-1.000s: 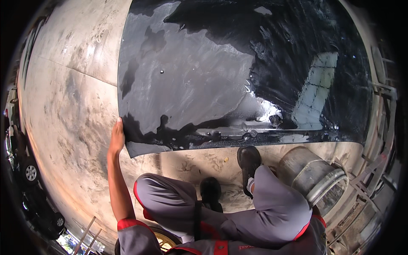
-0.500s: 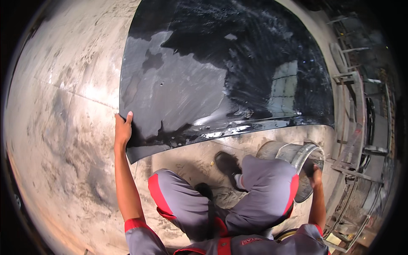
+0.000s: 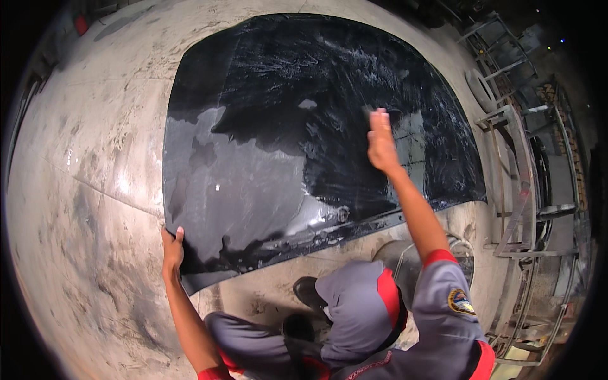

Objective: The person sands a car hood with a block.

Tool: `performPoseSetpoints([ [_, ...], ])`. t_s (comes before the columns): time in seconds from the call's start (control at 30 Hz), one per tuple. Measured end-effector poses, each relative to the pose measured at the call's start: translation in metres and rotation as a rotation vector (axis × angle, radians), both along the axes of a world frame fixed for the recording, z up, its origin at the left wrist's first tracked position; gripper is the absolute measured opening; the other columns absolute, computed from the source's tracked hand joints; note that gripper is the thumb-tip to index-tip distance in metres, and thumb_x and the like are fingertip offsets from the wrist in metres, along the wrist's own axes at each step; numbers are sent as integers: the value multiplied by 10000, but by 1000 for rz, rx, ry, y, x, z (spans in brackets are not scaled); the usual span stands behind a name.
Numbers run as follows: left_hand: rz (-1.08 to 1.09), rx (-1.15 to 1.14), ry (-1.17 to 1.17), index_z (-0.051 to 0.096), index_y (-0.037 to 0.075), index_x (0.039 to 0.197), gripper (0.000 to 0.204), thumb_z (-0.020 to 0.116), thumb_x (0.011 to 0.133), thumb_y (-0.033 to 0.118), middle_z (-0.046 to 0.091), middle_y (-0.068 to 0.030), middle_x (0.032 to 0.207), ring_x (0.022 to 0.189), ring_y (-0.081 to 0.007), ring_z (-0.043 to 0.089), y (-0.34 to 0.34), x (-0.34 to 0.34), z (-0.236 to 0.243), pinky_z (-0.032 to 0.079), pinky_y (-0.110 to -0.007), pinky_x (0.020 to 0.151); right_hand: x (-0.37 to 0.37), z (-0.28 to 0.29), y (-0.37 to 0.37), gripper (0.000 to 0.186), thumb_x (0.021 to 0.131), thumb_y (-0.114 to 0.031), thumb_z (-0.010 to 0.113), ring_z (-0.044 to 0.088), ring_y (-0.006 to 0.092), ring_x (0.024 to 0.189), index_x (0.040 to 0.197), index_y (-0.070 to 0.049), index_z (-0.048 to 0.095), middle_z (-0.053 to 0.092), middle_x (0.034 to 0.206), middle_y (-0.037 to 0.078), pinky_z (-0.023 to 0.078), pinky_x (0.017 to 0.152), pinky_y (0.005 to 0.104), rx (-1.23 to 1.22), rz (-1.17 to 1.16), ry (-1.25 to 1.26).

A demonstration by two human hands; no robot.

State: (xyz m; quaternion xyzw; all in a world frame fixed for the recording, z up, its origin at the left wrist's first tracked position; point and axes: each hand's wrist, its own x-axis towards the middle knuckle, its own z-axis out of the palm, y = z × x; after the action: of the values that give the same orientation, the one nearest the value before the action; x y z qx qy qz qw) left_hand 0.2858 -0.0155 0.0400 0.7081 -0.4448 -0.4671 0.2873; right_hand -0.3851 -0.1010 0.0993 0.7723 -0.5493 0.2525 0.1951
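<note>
A large dark car hood [image 3: 253, 168] lies in front of me. Its surface is wet, with glossy black patches, a duller grey area at the left and whitish streaks toward the far right. At its near left corner my left hand [image 3: 173, 248] grips the edge, the thumb on top and the other fingers hidden beneath. My right hand [image 3: 381, 142] is over the right half of the hood, its fingers pressed together and slightly blurred. A small dark smear shows at its fingertips; what it holds, if anything, I cannot make out.
A grey bucket [image 3: 394, 253] stands by my right knee, partly behind my right arm. Metal racks [image 3: 522, 183] line the right side, with a tyre-like ring [image 3: 480, 88] beside them. A stained concrete floor [image 3: 101, 164] stretches to the left. A red object [image 3: 81, 25] stands far left.
My right hand has left the bucket, where it held something dark, and reached forward over the hood. My left hand keeps its grip on the hood's edge. The view has shifted.
</note>
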Motion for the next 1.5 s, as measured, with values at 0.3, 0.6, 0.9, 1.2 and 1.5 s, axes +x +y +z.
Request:
performPoseSetpoints([
  [0.3, -16, 190, 14, 339, -26, 1451, 524, 514, 1068, 288, 445, -213, 1485, 1371, -301, 424, 1, -7, 34, 255, -369, 1190, 91, 7, 34, 809, 1011, -435, 518, 170, 409, 1551, 1567, 80, 234, 188, 1657, 272, 176, 1250, 515, 764, -101, 43],
  [0.6, 152, 232, -51, 285, -7, 1543, 756, 589, 1013, 437, 368, -216, 1569, 1428, -307, 372, 7, -19, 45, 222, -397, 1210, 95, 45, -140, 1040, 956, -709, 438, 109, 349, 1574, 1578, 87, 189, 152, 1674, 255, 113, 1275, 444, 574, -207, -89],
  [0.9, 129, 293, -208, 114, -65, 1602, 1045, 473, 979, 694, 170, -240, 1674, 1557, -329, 177, 5, -22, 36, 132, -394, 1251, 38, 15, -140, 1038, 952, -694, 471, 132, 362, 1567, 1573, 91, 193, 150, 1669, 270, 131, 1267, 471, 491, -187, -38],
  [1.2, 94, 209, -174, 257, -82, 1550, 874, 470, 1032, 588, 307, -293, 1596, 1506, -348, 289, 5, -21, 33, 206, -383, 1223, 68, 44, -72, 1147, 901, -752, 510, 93, 378, 1574, 1588, 86, 137, 118, 1682, 255, 122, 1266, 500, 738, -129, 51],
  [1.5, 121, 215, -268, 261, -80, 1535, 856, 490, 1020, 565, 324, -279, 1573, 1479, -355, 307, 6, -35, 48, 213, -390, 1217, 75, 28, -116, 1127, 907, -740, 507, 93, 372, 1572, 1586, 83, 143, 115, 1679, 256, 105, 1270, 486, 660, -110, 57],
])
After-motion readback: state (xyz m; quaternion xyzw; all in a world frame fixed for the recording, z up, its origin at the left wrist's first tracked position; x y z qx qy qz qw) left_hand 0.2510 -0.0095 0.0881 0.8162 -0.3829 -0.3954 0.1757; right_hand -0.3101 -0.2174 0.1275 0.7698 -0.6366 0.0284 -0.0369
